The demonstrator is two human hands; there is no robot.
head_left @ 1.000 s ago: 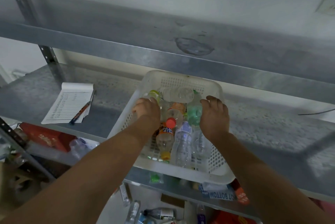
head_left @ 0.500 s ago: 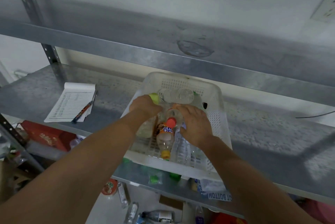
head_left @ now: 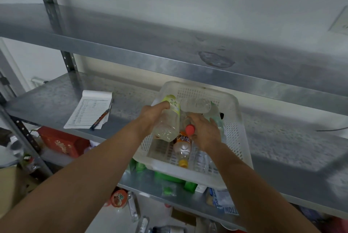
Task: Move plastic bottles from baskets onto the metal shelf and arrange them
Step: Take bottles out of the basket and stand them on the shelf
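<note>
Lifted, yellow-label bottle (head_left: 167, 121) fills grip of left hand (head_left: 150, 117).

A yellow-labelled clear bottle (head_left: 168, 119), gripped in the left hand (head_left: 150, 117), tilts over the white basket's (head_left: 236, 138) nine o'clock side, above an orange-labelled bottle (head_left: 182, 147) lying inside.
</note>
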